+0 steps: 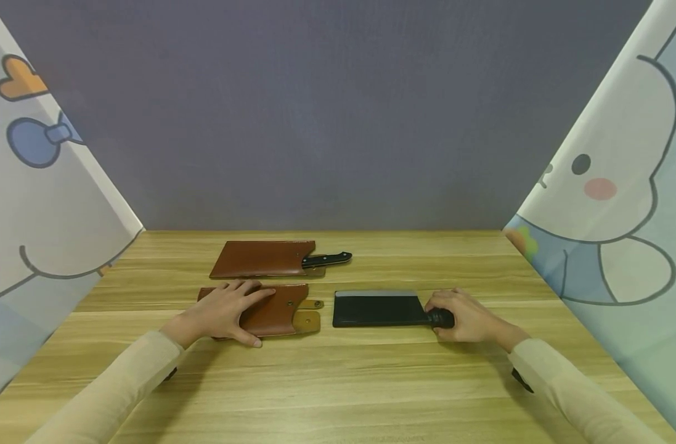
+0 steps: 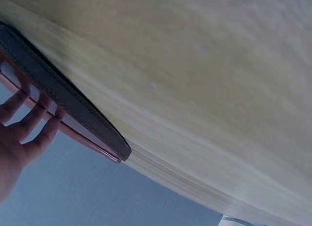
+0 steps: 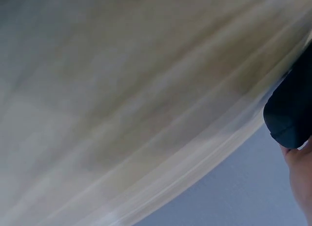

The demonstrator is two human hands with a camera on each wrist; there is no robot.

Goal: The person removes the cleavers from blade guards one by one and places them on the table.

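Note:
My left hand (image 1: 227, 308) rests on a brown leather knife sheath (image 1: 271, 314), thumb spread out over its near edge. In the left wrist view, the fingertips (image 2: 51, 121) lie on top of that sheath (image 2: 58, 89), whose dark edge faces the camera. To its right, a cleaver (image 1: 376, 310) with a black blade and a paler strip along the far edge lies flat on the table. My right hand (image 1: 465, 314) holds its black handle, fingers on the far side and thumb on the near side. The rounded handle end (image 3: 290, 113) shows in the right wrist view.
Behind the first sheath lies a second brown sheath (image 1: 260, 259), with a black-handled knife (image 1: 329, 259) sticking out of its right end. Unfastened tan straps (image 1: 310, 320) extend from the nearer sheath's opening. A grey wall (image 1: 326, 123) bounds the wooden table (image 1: 315, 394) at the back.

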